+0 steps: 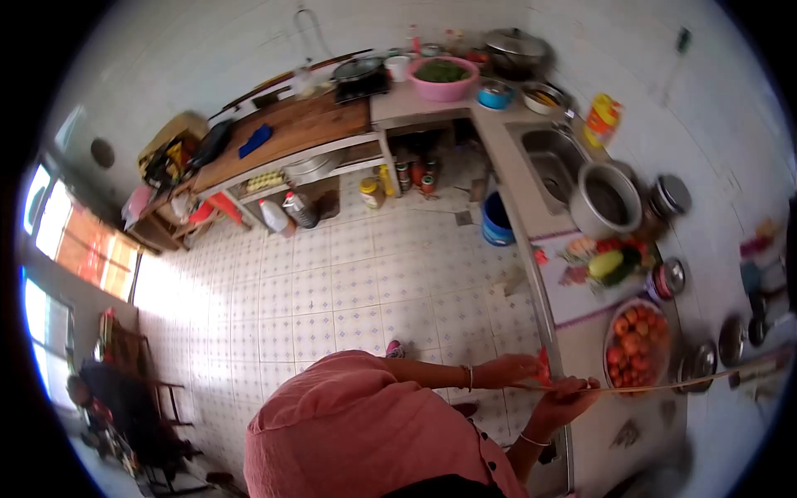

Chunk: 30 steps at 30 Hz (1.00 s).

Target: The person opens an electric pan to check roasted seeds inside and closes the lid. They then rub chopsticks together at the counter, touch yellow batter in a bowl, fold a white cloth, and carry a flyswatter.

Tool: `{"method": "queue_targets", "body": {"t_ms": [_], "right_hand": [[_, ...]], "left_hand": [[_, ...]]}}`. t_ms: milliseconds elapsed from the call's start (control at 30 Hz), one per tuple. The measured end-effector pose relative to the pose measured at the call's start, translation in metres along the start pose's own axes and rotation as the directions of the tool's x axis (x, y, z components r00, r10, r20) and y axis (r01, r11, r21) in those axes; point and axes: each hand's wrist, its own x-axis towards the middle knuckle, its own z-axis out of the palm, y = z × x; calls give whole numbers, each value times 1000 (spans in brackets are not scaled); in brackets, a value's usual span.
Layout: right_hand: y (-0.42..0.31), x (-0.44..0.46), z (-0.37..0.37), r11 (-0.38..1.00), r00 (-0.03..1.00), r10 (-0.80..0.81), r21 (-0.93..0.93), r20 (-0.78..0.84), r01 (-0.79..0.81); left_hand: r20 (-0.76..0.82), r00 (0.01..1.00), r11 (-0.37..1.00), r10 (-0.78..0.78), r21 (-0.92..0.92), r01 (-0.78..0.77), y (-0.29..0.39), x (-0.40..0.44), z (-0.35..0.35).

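Observation:
Both my hands are over the counter edge, close together at a long thin brown strip, which might be a stick or a cord. It stretches right past the tomatoes toward the wall. My left hand has curled fingers near one end. A small red thing shows at its fingertips; its kind is unclear. Closed around the strip, my right hand sits slightly nearer my body. Just beyond my hands stands a basin of red tomatoes.
A flowered mat bears a pale green vegetable. Behind it are a large metal pot and a sink. Jars line the wall. A blue bucket stands below the counter. A pink basin of greens sits in the far corner.

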Motion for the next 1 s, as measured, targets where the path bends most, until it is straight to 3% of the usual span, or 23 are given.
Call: {"method": "queue_targets", "body": {"t_ms": [33,67,167,300,367,433,500,533,567,633,867,900,1000], "right_hand": [[13,0,22,1000,999,14,0,35,-14],[27,-1,48,1000,994,16,-22,110,-14],[104,-21,134,998,955,35,-69,293,-16],[209,-72,230,983,857,143,-168,495,-67],[242,-98,273,970,834,231,-186,501,-157],[274,-114,308,947,784,289,-282,548,-152],[307,-135,341,930,771,345,-304,535,-205],[320,-146,357,906,714,420,-304,560,-295],[333,-157,373,873,648,487,-307,585,-379],[357,-178,395,850,584,524,-339,620,-403],[436,-210,457,662,290,741,-590,605,-462],[449,-214,471,655,272,745,-593,609,-468],[485,-218,517,555,54,751,-585,658,-591]], "left_hand": [[-99,991,936,-91,-348,51,-12,-7,-26],[-157,967,755,-199,-654,49,-22,-17,-53],[-271,948,702,-165,-708,-80,8,-58,-141],[-493,857,680,-149,-680,-273,13,-124,-247],[-673,733,798,-103,-496,-343,5,-168,-295],[-743,652,765,-149,-505,-400,3,-214,-329],[-809,526,608,-262,-562,-561,-3,-252,-358],[-837,461,553,-294,-543,-632,0,-265,-368],[-849,441,558,-289,-524,-644,1,-277,-381],[-842,354,406,-407,-514,-756,0,-295,-405],[-887,175,329,-427,-333,-884,-12,-342,-493],[-896,180,268,-405,-304,-914,-17,-349,-509],[-913,146,147,-381,-216,-965,-22,-366,-555]]}}
